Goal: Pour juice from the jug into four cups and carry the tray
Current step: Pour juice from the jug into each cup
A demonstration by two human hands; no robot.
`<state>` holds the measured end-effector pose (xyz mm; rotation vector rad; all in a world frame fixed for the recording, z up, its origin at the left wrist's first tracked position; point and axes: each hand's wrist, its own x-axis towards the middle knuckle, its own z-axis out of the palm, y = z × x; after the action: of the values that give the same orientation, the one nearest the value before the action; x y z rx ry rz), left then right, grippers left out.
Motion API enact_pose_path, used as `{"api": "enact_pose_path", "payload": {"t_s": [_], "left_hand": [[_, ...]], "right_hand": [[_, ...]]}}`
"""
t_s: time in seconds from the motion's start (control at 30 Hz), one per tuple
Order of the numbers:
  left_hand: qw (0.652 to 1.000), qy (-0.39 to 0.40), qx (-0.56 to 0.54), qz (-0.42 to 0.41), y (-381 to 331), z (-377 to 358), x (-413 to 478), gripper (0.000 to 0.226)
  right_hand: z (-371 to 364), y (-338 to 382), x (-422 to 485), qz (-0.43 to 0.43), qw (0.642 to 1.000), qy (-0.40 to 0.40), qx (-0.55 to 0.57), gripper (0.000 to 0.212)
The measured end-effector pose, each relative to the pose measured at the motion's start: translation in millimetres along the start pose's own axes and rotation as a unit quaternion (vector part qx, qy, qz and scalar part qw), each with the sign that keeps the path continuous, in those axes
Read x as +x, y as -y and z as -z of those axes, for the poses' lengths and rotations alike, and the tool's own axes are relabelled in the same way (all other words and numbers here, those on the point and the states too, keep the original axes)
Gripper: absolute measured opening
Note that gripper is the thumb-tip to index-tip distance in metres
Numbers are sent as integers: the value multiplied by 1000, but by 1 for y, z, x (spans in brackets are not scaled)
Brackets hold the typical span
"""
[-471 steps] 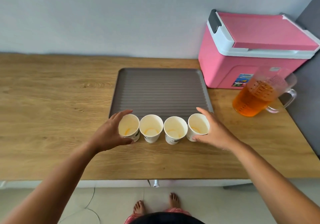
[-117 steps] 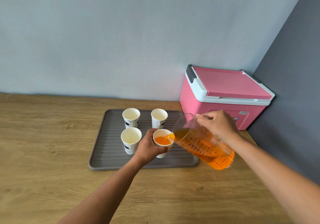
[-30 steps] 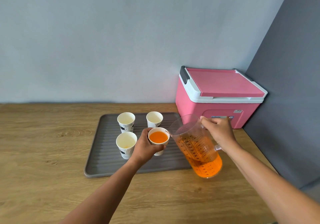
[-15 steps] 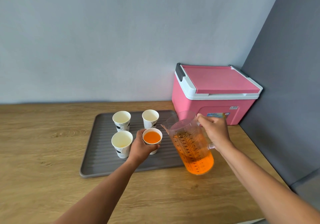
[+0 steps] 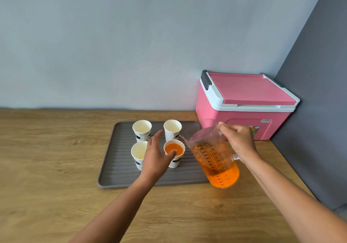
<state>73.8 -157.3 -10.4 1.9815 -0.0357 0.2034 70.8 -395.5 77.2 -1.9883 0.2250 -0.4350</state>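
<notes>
Four white paper cups stand in a square on the grey ribbed tray (image 5: 120,175). The near right cup (image 5: 176,158) holds orange juice. The near left cup (image 5: 137,153), far left cup (image 5: 142,132) and far right cup (image 5: 172,131) hold none. My left hand (image 5: 155,154) hovers open between the two near cups, fingers spread, thumb over the filled cup's rim. My right hand (image 5: 237,141) grips the handle of the clear jug (image 5: 216,158), held nearly upright off the tray's right edge, about half full of juice.
A pink cooler box (image 5: 244,107) with a white-rimmed lid stands at the back right against a dark grey wall (image 5: 315,111). The wooden table (image 5: 52,158) stretches left of and in front of the tray.
My left hand has let go of the filled cup, which now stands on the tray, and has opened. The jug has tipped back to nearly upright since the pour.
</notes>
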Motion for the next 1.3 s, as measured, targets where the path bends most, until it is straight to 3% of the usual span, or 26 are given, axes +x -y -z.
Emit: {"api": "enact_pose_path", "payload": {"t_s": [0.1, 0.2, 0.33, 0.47, 0.57, 0.77, 1.03, 1.2, 1.3], "left_hand": [[996, -72, -11, -59, -7, 27, -3, 66], [988, -114, 85, -51, 5, 51, -1, 80], [987, -44, 145, 48, 39, 62, 2, 117], [988, 17, 104, 114, 64, 63, 1, 129], [990, 12, 54, 131, 75, 60, 0, 119], [993, -27, -5, 117, 75, 59, 0, 76], [991, -19, -109, 79, 46, 70, -12, 71], [992, -2, -118, 52, 34, 75, -20, 74], [993, 6, -107, 41, 33, 78, -21, 76]], "right_hand": [[-5, 3, 3, 10, 1000, 6, -10, 32], [-9, 7, 4, 14, 1000, 15, -23, 39], [-16, 17, 2, 34, 998, 26, -36, 47], [-26, 28, -2, 56, 996, 54, -41, 49], [-32, 32, -3, 74, 994, 68, -37, 49], [-40, 33, -2, 89, 993, 75, -29, 47], [-42, 43, -2, 128, 985, 106, -44, 49], [-44, 39, 2, 130, 983, 120, -54, 31], [-45, 35, 4, 137, 981, 120, -61, 35]]}}
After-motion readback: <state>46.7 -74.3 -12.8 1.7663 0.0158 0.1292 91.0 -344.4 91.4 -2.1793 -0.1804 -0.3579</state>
